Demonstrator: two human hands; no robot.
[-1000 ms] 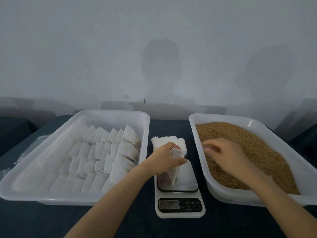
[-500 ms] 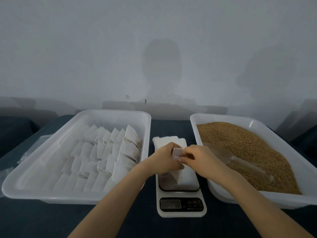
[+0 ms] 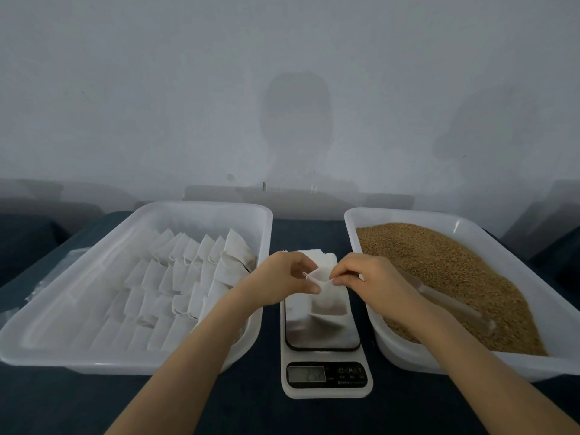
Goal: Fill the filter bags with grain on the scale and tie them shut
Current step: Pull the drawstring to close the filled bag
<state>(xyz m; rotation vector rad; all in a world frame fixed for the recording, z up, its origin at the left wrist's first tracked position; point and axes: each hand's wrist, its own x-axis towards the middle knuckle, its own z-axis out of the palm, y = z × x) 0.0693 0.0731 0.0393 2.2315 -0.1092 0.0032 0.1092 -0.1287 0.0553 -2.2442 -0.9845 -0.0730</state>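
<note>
Fingers (image 3: 307, 287) of L hand (image 3: 281, 276) and R hand (image 3: 368, 279) are curled in, each pinching one end of the thin drawstring (image 3: 316, 279), pulled taut btwn them at the mouth of a white filter bag (image 3: 329, 301). Bag sits over the steel platform of the scale (image 3: 323, 337), mid-bench; its lower part looks darker w/ contents. Can't tell if the bottom touches the platform. Scale display is too blurred to read. Just behind the hands lies a small stack of flat white bags (image 3: 320, 255) on the dark bench (image 3: 307, 230). L of the scale: white tray (image 3: 201, 208) w/ rows of overlapping white bags (image 3: 175, 287). R of the scale: second white tray (image 3: 405, 215) full of brown grain (image 3: 439, 262), w/ a clear scoop (image 3: 455, 306) lying in it near the R forearm.
</note>
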